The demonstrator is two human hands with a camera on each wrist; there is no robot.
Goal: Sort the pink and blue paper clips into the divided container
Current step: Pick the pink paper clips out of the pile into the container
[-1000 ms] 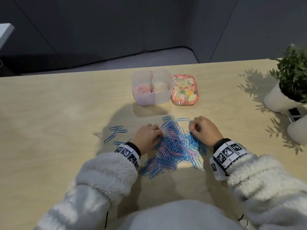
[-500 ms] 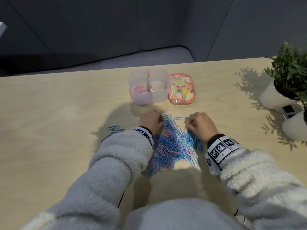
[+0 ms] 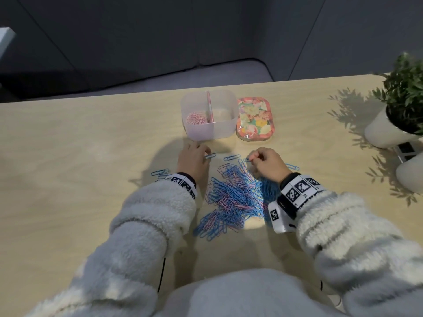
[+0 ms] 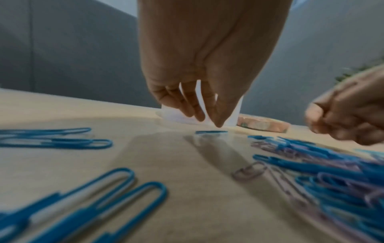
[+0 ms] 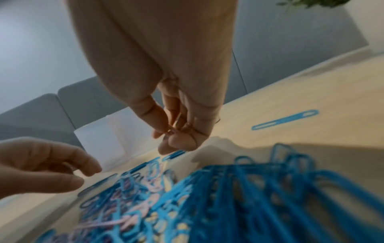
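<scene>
A mixed pile of blue and pink paper clips (image 3: 235, 197) lies on the wooden table between my hands. Beyond it stands the translucent divided container (image 3: 212, 131); pink clips (image 3: 195, 118) lie in its left compartment. My left hand (image 3: 204, 154) hovers just short of the container, its straight fingers (image 4: 218, 118) pointing down at a single blue clip (image 4: 210, 132) that lies flat on the table, and it holds nothing. My right hand (image 3: 251, 159) is at the pile's far right edge, thumb and curled fingers (image 5: 182, 139) pinched together, with a thin pink clip wire showing between them.
A floral lid (image 3: 254, 120) lies right of the container. Two white plant pots (image 3: 389, 131) stand at the table's right edge. Loose blue clips (image 3: 160, 173) lie left of my left wrist, and another blue clip (image 3: 291, 167) lies right of my right hand.
My left hand has left the pile and moved forward toward the container, stopping over a single blue clip. My right hand has kept its place and its curled pinch.
</scene>
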